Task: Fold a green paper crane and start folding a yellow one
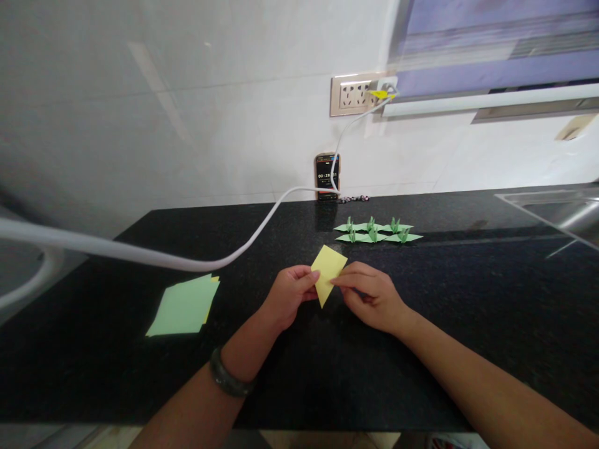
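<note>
A piece of yellow origami paper (327,272), folded into a kite-like shape, is held above the dark counter with one point toward me. My left hand (293,291) pinches its left edge, thumb on top and fingers underneath. At the right edge, the fingertips of my right hand (372,293) are closed on the paper near its lower side. Just beyond it, several folded green paper cranes (373,236) stand in two rows. To the left lies a stack of green paper sheets (185,307), with yellow corners showing underneath.
A phone (327,176) showing a timer leans against the wall. Its white cable (269,219) runs from the wall socket (352,95) and sweeps across the left foreground. A beaded string (354,199) lies beside the phone. A sink edge (547,217) is at far right.
</note>
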{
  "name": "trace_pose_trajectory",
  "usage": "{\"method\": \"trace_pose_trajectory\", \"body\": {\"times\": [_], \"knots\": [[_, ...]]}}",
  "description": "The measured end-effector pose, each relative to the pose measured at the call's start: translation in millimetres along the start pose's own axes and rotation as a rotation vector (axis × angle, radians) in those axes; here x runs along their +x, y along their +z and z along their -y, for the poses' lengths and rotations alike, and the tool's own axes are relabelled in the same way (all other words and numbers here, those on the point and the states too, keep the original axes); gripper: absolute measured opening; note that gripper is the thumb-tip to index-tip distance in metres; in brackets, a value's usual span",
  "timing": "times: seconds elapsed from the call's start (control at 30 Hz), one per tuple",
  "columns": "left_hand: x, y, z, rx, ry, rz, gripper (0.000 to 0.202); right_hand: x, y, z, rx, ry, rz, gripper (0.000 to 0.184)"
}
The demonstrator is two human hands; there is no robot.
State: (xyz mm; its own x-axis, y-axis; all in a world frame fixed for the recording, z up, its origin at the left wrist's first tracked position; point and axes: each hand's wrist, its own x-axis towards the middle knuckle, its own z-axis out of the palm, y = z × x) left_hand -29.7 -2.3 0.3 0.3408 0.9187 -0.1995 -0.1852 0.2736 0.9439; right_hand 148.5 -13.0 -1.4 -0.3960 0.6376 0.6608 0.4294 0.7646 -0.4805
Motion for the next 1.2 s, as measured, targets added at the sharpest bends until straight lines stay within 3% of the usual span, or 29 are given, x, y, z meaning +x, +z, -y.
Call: {"method": "trace_pose_trajectory", "body": {"times": [0.13, 0.23, 0.3, 0.37, 0.53, 0.77, 0.97, 1.2], "knots": [[0.5, 1.9, 0.4, 0.054, -0.013, 0.022, 0.021, 1.6, 3.7, -4.7, 0.164, 0.459, -0.288, 0.026], [-1.1, 5.4, -0.8, 0.091, -0.029, 0.046, 0.019, 3.3, 6.4, -11.5, 0.437, 0.725, -0.160, 0.035], [-2.0, 6.7, -1.7, 0.102, -0.035, 0.057, 0.019, 3.7, 7.8, -13.6, 0.567, 0.775, -0.053, 0.031], [-2.2, 6.7, -2.3, 0.101, -0.042, 0.061, 0.020, 3.3, 8.4, -13.8, 0.558, 0.736, -0.035, 0.024], [-1.3, 4.0, -3.1, 0.096, -0.025, 0.089, 0.023, 1.4, 5.8, -12.5, 0.329, 0.473, -0.111, 0.017], [-2.2, 0.5, -6.3, 0.098, -0.066, 0.155, 0.025, 2.2, -1.8, -11.9, 0.214, 0.188, 0.016, 0.025], [-1.2, -4.9, -7.6, 0.024, -0.105, 0.180, 0.024, 3.2, -7.9, -13.3, 0.183, 0.051, 0.167, 0.030], [-1.1, -8.3, -10.3, -0.061, -0.151, 0.182, 0.021, 4.8, -11.2, -11.1, 0.138, -0.006, 0.265, 0.032]]}}
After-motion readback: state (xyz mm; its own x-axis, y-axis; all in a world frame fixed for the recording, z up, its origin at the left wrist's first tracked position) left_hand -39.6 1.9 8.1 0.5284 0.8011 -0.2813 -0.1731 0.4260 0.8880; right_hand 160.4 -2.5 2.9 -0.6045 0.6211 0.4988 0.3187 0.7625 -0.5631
